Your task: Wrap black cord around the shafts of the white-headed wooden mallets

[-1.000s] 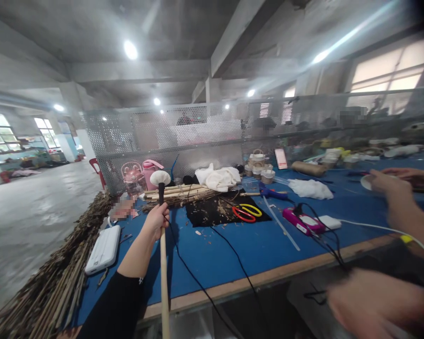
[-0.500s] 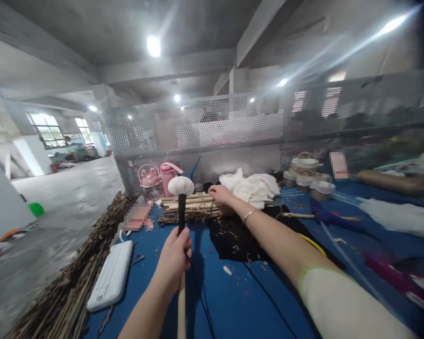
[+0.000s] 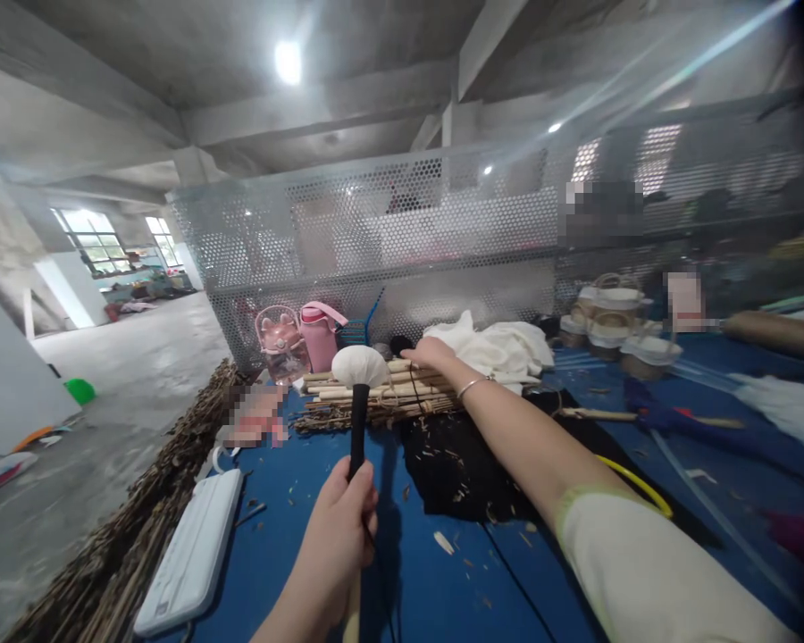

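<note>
One round, cloth-headed stick (image 3: 358, 429) fills our left hand (image 3: 349, 511), fingers wrapped round it, room beside them on blue tabletop (image 3: 285, 513). Our right hand (image 3: 432, 354) bends by a rough-edged stick bundle (image 3: 395, 391), fingers' hold unclear.

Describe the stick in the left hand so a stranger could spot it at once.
Find the blue table in front of the perforated metal screen. There, the left hand grips the stick, before a bundle of pale sticks. Unlike those, it has a black neck and a rounded white head.
</note>
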The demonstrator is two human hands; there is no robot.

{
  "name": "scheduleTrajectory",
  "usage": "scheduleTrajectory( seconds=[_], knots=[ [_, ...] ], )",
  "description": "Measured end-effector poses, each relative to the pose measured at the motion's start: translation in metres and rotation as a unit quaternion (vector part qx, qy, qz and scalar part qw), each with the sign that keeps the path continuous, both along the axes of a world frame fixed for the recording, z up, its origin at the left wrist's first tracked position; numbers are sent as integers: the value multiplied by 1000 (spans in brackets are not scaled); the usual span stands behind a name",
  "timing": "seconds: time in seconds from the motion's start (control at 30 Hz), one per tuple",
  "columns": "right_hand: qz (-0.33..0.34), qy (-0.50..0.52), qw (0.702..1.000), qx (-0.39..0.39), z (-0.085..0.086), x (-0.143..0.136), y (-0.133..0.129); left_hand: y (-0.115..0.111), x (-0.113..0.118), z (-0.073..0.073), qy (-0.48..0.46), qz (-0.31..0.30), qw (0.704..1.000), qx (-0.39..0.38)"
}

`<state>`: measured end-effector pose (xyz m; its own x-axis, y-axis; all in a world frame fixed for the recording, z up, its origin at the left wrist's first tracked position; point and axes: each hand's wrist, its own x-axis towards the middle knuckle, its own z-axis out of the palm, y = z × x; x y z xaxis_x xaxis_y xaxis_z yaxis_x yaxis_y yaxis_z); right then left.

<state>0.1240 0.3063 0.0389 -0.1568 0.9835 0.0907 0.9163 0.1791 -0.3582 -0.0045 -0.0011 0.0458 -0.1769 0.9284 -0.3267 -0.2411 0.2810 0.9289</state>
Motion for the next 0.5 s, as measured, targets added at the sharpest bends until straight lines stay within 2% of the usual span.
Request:
scheduleTrajectory(
  seconds=[0.1,0.2,0.33,0.5],
  knots=[
    [-12,55,989,-139,-2,-5,-12,-2,3,3,7,5,1000,9],
    [-31,144,966,-212,-3,-10,-25,-4,6,5,10,11,1000,14],
    [-25,259,934,-247,11,-6,-37,-4,6,2,13,11,1000,21],
    [-14,423,866,-265,38,9,-38,0,1,-5,9,3,1000,22]
  ],
)
